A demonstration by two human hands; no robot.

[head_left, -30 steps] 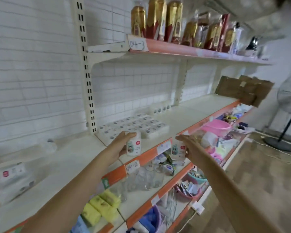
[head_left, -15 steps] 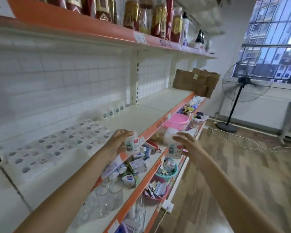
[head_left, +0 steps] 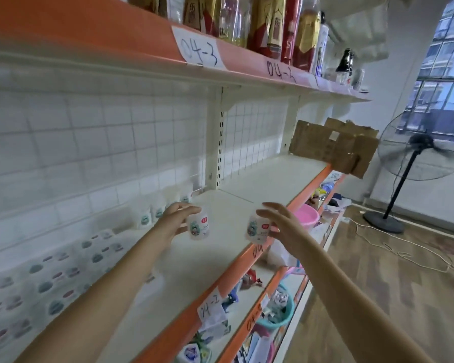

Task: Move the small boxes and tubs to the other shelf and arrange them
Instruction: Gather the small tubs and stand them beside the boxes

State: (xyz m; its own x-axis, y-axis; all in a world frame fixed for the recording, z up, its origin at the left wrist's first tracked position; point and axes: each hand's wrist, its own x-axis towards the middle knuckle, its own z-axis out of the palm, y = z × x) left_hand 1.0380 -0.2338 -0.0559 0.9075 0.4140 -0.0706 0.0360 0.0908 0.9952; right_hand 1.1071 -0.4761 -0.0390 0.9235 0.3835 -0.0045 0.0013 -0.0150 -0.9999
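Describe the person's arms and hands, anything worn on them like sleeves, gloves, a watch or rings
Both forearms are bare as far as the head view shows them, with no sleeves in the picture. The left hand and the right hand wear no gloves, and no watch, bracelet or ring shows on either. The frame is slightly blurred, so fine detail cannot be told.

cream shelf (head_left: 260, 184) with orange edge; small tubs (head_left: 152, 216) along back, white boxes (head_left: 45, 284) left

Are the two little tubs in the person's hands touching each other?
Apart. The head view shows bare shelf between the left tub and the right tub.
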